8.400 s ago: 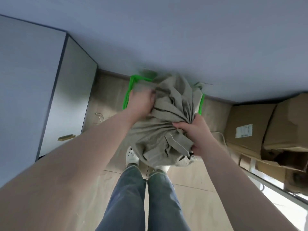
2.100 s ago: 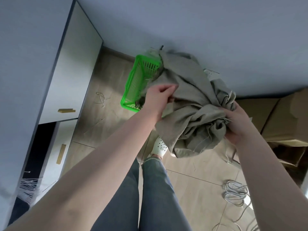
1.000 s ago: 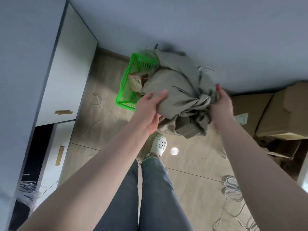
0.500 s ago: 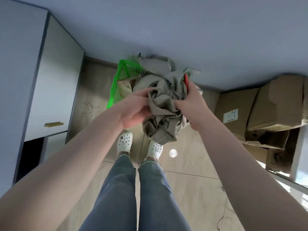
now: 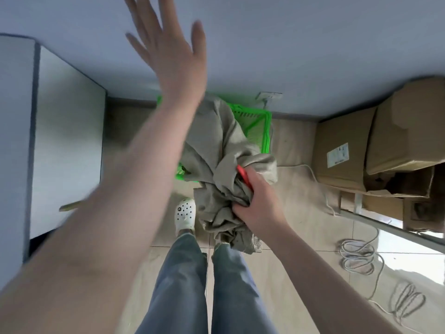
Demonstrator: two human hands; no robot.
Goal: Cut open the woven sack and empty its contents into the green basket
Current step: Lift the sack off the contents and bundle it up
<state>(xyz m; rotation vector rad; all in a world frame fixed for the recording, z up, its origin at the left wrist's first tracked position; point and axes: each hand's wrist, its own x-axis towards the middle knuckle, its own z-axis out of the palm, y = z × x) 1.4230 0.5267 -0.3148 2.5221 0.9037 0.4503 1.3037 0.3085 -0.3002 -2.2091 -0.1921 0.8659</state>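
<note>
Hanging limp over the green basket (image 5: 261, 131), the woven sack (image 5: 221, 165) is now gripped only by the right hand (image 5: 258, 203), alongside something red. The left hand (image 5: 173, 59) has been released and raised, fingers spread. Emptying is judged nearly finished.

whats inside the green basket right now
Only a bare strip of the green basket shows at its right side. The sack, bunched in the right hand, drapes over the rest, hiding any contents.
</note>
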